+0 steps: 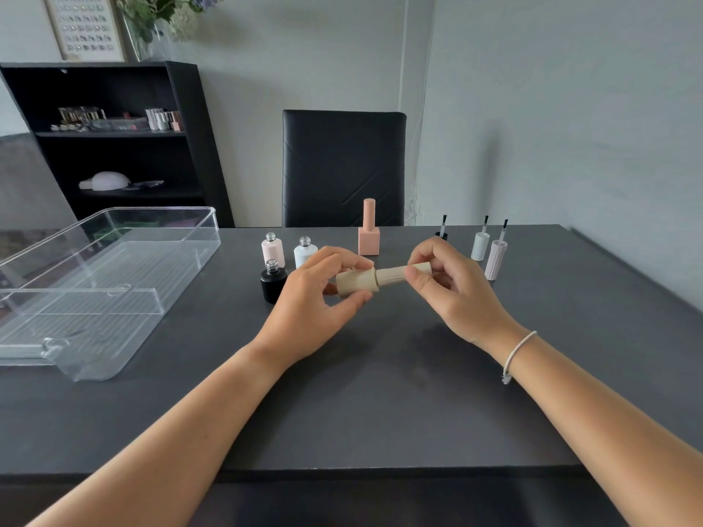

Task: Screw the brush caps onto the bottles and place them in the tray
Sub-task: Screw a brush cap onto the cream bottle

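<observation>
My left hand (312,298) grips a beige bottle (355,284) held sideways above the table. My right hand (449,289) pinches the ribbed beige brush cap (395,275) seated on its neck. Behind them stand three uncapped bottles: pale pink (273,249), white (304,252) and black (272,283). A capped peach bottle (368,230) stands upright further back. To the right, three brush caps stand with bristles up: black (442,232), white (480,243) and ribbed pale pink (495,258). The clear plastic tray (49,338) lies at the left with nothing in it.
A black chair (342,165) faces me across the dark table (380,393). A black shelf unit (114,146) with small items stands at the back left. A wall runs close along the table's right side.
</observation>
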The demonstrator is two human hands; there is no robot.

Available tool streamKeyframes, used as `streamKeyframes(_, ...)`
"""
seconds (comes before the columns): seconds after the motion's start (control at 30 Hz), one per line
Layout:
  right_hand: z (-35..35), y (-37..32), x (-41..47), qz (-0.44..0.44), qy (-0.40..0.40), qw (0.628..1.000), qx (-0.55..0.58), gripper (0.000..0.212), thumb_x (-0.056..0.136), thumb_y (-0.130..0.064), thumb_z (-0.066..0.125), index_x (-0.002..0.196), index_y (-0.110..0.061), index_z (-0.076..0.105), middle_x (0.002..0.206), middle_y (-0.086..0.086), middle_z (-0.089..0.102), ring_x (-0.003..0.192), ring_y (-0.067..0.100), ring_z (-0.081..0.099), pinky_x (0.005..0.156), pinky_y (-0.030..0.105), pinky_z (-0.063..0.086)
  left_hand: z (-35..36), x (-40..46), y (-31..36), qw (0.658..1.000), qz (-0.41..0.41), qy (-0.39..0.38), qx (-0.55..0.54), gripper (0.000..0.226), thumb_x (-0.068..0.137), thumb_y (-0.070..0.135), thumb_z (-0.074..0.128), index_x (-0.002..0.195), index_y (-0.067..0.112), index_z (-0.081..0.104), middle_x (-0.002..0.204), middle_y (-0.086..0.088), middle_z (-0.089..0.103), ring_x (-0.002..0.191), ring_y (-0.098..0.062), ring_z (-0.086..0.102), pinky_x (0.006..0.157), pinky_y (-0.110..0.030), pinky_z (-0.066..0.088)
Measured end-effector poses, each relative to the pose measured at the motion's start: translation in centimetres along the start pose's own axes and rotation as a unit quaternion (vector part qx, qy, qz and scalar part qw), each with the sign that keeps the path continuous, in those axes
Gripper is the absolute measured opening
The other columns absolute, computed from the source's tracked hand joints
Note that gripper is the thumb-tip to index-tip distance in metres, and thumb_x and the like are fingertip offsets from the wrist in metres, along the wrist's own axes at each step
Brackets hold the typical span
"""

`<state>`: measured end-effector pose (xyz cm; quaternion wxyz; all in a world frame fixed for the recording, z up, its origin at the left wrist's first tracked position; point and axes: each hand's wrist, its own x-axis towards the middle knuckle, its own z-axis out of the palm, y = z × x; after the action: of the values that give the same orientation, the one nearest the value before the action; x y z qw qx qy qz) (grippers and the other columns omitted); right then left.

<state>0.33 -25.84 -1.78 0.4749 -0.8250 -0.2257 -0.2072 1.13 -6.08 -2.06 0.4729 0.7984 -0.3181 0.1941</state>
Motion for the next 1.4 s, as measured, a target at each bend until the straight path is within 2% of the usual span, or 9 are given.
streamKeyframes(0.1, 0.0, 0.1, 0.1, -0.003, -0.003, 1.0, -0.006, 0.01, 0.088, -0.011, 0.055, 0.08, -0.009, 0.05, 0.059, -0.005, 0.049, 0.049, 0.006, 0.039, 0.049, 0.012, 0.031, 0.0, 0.0, 0.0, 1.0, 0.0, -0.001, 0.002, 0.027, 0.078, 0.007, 0.07, 0.102, 0.018, 0.064, 0.103, 0.01, 0.058, 0.093, -0.008, 0.057, 0.084, -0.026, 0.052)
streamKeyframes(0.3, 0.1, 0.0, 0.2, -0.002, 0.018, 0.999, -0.035, 0.026, 0.09, -0.02, 0.053, 0.065, -0.024, 0.048, 0.049, -0.009, 0.043, 0.046, 0.004, 0.042, 0.047, 0.01, 0.031, 0.1, 0.0, 0.0, 1.0, 0.003, -0.007, 0.001, 0.028, 0.078, 0.007, 0.07, 0.103, 0.018, 0.063, 0.103, 0.011, 0.057, 0.093, -0.007, 0.057, 0.085, -0.026, 0.052)
streamKeyframes(0.47, 0.1, 0.2, 0.3, 0.006, 0.026, 0.998, -0.048, 0.033, 0.091, -0.027, 0.05, 0.061, -0.013, 0.048, 0.046, -0.007, 0.038, 0.044, 0.006, 0.038, 0.046, 0.011, 0.029, 0.1, 0.0, 0.0, 1.0, 0.0, -0.009, -0.002, 0.027, 0.079, 0.009, 0.069, 0.103, 0.019, 0.064, 0.103, 0.011, 0.057, 0.093, -0.007, 0.057, 0.084, -0.025, 0.052)
streamKeyframes(0.7, 0.2, 0.1, 0.4, 0.008, 0.037, 0.998, -0.048, 0.034, 0.09, -0.03, 0.05, 0.059, -0.017, 0.046, 0.042, -0.008, 0.039, 0.044, 0.006, 0.039, 0.046, 0.011, 0.03, 0.2, 0.0, -0.1, 1.0, -0.004, -0.002, -0.002, 0.026, 0.079, 0.009, 0.069, 0.102, 0.02, 0.064, 0.102, 0.013, 0.057, 0.091, -0.004, 0.056, 0.081, -0.02, 0.051)
streamKeyframes(0.93, 0.1, -0.1, 0.7, 0.004, 0.049, 0.998, -0.042, 0.029, 0.088, -0.029, 0.054, 0.07, -0.006, 0.053, 0.053, 0.002, 0.046, 0.048, 0.006, 0.039, 0.048, 0.012, 0.03, 0.4, 0.0, -1.1, 0.998, -0.046, -0.028, 0.013, 0.032, 0.076, 0.017, 0.072, 0.103, 0.03, 0.06, 0.099, 0.014, 0.058, 0.089, 0.0, 0.054, 0.073, -0.012, 0.048)
streamKeyframes(1.13, -1.1, -0.6, 3.2, 0.014, 0.077, 0.996, -0.044, 0.019, 0.088, -0.025, 0.057, 0.077, -0.01, 0.054, 0.074, 0.019, 0.061, 0.074, 0.037, 0.058, 0.068, 0.039, 0.048, 0.5, -0.1, -2.1, 0.983, -0.09, -0.068, 0.145, 0.029, 0.078, 0.037, 0.066, 0.105, 0.028, 0.063, 0.101, 0.012, 0.06, 0.091, -0.004, 0.054, 0.08, -0.015, 0.042)
streamKeyframes(1.17, -1.2, -0.7, 3.8, 0.013, 0.071, 0.996, -0.051, 0.018, 0.088, -0.025, 0.057, 0.077, -0.011, 0.054, 0.073, 0.015, 0.06, 0.074, 0.035, 0.059, 0.071, 0.037, 0.049, 0.5, -0.1, -2.1, 0.979, -0.089, -0.078, 0.164, 0.028, 0.078, 0.038, 0.065, 0.104, 0.027, 0.064, 0.102, 0.012, 0.06, 0.092, -0.005, 0.055, 0.082, -0.017, 0.042)
streamKeyframes(1.27, -1.4, -1.3, 6.2, 0.006, 0.047, 0.995, -0.091, 0.017, 0.088, -0.027, 0.057, 0.077, -0.014, 0.056, 0.067, -0.005, 0.053, 0.063, 0.004, 0.054, 0.055, 0.006, 0.038, 0.8, -0.2, -2.0, 0.97, -0.074, -0.098, 0.209, 0.029, 0.08, 0.04, 0.062, 0.104, 0.024, 0.067, 0.109, 0.01, 0.062, 0.101, -0.008, 0.055, 0.089, -0.022, 0.042)
streamKeyframes(1.4, -0.6, -1.9, 9.8, 0.017, 0.003, 0.994, -0.11, 0.015, 0.089, -0.028, 0.055, 0.085, -0.014, 0.06, 0.075, -0.008, 0.055, 0.063, -0.002, 0.05, 0.055, 0.0, 0.034, 0.9, -0.2, -1.9, 0.967, -0.066, -0.093, 0.228, 0.03, 0.082, 0.04, 0.06, 0.106, 0.024, 0.067, 0.113, 0.01, 0.063, 0.105, -0.01, 0.054, 0.09, -0.02, 0.038)
